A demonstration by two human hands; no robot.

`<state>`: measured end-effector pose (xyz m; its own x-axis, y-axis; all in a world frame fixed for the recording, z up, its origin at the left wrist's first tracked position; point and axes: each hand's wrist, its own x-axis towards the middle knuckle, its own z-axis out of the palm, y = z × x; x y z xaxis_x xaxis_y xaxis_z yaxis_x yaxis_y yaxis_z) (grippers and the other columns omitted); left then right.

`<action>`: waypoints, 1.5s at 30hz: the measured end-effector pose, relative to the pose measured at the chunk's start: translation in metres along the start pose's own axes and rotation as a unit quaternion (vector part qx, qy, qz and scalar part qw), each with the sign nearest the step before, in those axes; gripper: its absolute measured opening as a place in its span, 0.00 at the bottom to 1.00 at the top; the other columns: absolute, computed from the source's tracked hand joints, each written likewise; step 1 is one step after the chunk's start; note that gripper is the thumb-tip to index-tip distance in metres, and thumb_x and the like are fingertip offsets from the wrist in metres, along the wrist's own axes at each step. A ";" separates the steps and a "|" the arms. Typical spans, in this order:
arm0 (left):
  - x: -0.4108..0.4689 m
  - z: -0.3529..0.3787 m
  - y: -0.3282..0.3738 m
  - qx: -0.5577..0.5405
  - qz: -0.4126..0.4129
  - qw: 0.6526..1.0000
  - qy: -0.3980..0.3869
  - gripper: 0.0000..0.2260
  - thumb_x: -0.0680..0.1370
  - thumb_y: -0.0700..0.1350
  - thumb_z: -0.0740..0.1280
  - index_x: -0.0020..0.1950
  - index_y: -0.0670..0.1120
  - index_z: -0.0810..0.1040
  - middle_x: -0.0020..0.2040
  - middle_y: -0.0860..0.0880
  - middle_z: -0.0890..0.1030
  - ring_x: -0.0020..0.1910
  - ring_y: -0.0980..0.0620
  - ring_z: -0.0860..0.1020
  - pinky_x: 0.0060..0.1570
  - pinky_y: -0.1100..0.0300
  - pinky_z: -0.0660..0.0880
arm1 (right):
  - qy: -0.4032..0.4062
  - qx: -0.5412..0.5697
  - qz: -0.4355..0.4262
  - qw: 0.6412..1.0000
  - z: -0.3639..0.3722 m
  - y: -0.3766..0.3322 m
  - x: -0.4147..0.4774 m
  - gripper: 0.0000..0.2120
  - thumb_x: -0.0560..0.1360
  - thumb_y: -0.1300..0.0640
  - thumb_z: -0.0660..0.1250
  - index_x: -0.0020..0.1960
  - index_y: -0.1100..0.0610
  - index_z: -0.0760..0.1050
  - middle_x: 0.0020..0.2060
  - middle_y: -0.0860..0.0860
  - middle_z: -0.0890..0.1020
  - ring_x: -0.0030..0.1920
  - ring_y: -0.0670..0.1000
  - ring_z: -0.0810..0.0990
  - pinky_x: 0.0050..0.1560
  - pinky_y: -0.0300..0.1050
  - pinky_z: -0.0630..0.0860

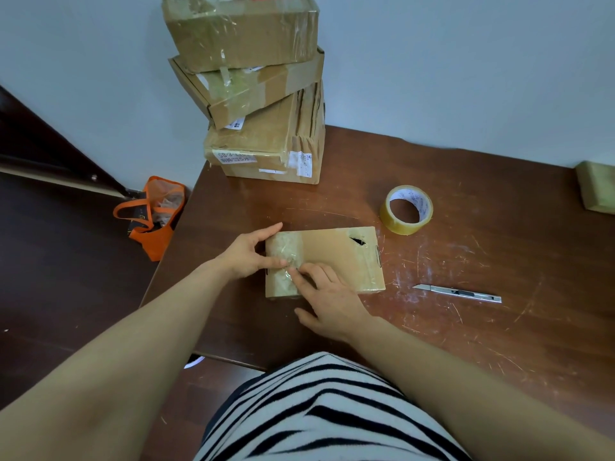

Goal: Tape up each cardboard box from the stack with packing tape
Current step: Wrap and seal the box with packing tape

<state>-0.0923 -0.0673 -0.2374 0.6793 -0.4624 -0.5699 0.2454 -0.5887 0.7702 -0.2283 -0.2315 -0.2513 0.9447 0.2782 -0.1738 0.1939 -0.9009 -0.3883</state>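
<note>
with the left grip (248,257) clamped round the left end of the box (332,257), thumb on top. with the right grip (327,301) open, fingertips (297,271) pressing the clear tape (285,246) down. box flat on the desk (482,234), near the stack (266,94). roll (406,209) just behind, knife (457,292) on the right.

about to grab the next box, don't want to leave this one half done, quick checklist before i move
1. Small box steadied: ok, left hand holds its left end, right hand presses the top.
2. Left-end tape flat: cannot tell, it glares and wrinkles.
3. Tear near the right end sealed: cannot tell.
4. Tape roll at hand: ok, on the table right of the box.
5. Knife clear of hands: ok, lying apart to the right.
</note>
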 end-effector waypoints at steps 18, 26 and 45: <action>0.001 -0.001 -0.003 -0.018 -0.020 1.000 -0.015 0.41 0.68 0.36 0.77 0.76 0.54 0.62 0.73 0.53 0.66 0.74 0.55 0.60 0.68 0.64 0.58 | 0.022 0.220 0.177 0.959 -0.023 -0.007 0.057 0.09 0.79 0.56 0.62 0.55 0.57 0.79 0.53 0.52 0.76 0.53 0.51 0.76 0.57 0.47 0.73; 0.000 0.005 0.000 -0.012 -0.010 1.000 0.001 0.40 0.69 0.33 0.75 0.76 0.51 0.62 0.73 0.51 0.66 0.73 0.55 0.62 0.65 0.68 0.61 | 0.017 0.224 0.182 0.957 -0.022 -0.004 0.059 0.07 0.78 0.56 0.63 0.53 0.55 0.79 0.49 0.51 0.81 0.50 0.51 0.78 0.51 0.47 0.76; 0.001 0.006 0.002 -0.007 -0.018 1.000 -0.001 0.39 0.70 0.34 0.74 0.76 0.51 0.61 0.74 0.51 0.64 0.74 0.54 0.60 0.64 0.67 0.57 | 0.010 0.211 0.153 0.965 -0.026 0.001 0.056 0.12 0.80 0.59 0.62 0.61 0.56 0.79 0.57 0.52 0.80 0.59 0.49 0.76 0.57 0.37 0.68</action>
<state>-0.0956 -0.0726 -0.2380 0.6686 -0.4420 -0.5981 0.2797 -0.5957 0.7529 -0.1679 -0.2256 -0.2380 0.9462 0.0106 -0.3234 -0.2161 -0.7230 -0.6561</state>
